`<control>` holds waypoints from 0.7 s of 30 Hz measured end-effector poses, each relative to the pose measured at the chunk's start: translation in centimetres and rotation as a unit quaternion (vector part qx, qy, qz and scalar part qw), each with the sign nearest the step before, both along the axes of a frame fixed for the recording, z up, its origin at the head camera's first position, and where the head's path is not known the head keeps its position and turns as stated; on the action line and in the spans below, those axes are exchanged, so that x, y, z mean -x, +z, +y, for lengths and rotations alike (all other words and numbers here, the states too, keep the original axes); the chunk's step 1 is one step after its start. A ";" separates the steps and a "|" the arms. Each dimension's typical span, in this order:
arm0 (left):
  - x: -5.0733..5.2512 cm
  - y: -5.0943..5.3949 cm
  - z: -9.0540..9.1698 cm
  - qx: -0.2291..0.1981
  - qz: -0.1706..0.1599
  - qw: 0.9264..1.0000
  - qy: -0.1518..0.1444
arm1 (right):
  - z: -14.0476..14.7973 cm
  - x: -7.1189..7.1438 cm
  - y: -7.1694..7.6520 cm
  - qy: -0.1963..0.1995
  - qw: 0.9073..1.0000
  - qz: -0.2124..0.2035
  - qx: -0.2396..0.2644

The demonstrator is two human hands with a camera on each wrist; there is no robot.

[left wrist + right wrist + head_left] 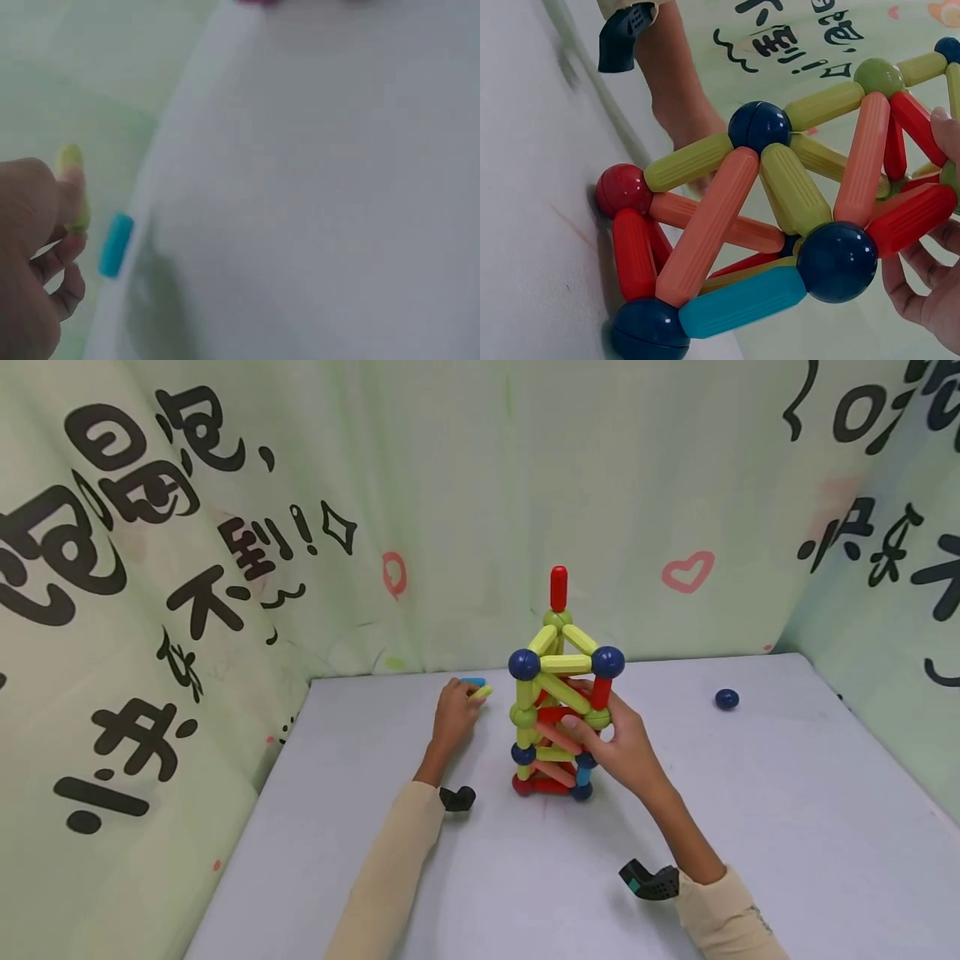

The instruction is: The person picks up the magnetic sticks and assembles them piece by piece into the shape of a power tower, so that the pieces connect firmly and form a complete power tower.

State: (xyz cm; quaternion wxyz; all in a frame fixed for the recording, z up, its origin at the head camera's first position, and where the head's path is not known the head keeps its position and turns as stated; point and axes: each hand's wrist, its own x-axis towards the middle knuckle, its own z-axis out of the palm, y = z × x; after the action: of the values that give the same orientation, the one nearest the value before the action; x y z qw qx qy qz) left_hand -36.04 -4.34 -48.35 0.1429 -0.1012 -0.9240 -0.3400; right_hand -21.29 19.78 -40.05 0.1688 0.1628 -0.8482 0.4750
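A tower of magnetic rods and balls [566, 664] stands upright on the table, with a red rod [558, 589] pointing up from its top. My right hand [626, 747] grips the tower's right side around the middle, thumb in front; some fingers are hidden behind it. To the left, my left hand [453, 717] pinches a short yellow-green rod [80, 216] between thumb and fingers. Just beyond that hand a blue rod [116, 245] lies near the table's back edge. The right wrist view shows the tower's lower part, including a light blue rod [744, 308] between two dark blue balls.
A loose dark blue ball [727, 699] lies on the table [750, 827] at the back right. Pale green curtains [465, 510] with black writing and red drawings hang behind the table and along both sides. Black wrist cameras [651, 882] stick out from both sleeves.
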 end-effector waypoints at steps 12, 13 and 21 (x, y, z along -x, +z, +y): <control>-6.1 11.8 2.2 -0.448 -0.015 0.880 -0.158 | 0.3 0.0 -0.6 0.017 1.000 0.018 0.011; -6.8 12.9 2.2 -0.462 -0.005 0.870 -0.176 | 0.3 0.0 -0.6 0.017 1.000 0.018 0.011; -9.8 17.8 2.7 -0.449 0.052 0.853 -0.260 | 0.3 0.3 -0.4 0.011 1.000 0.020 0.008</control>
State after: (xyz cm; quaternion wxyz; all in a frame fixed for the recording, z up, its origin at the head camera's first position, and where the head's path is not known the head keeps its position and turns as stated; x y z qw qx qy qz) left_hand -26.24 -1.60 -30.60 0.1267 -0.2797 -0.6019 -0.7372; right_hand -21.60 20.04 -40.50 0.1817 0.1804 -0.8391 0.4799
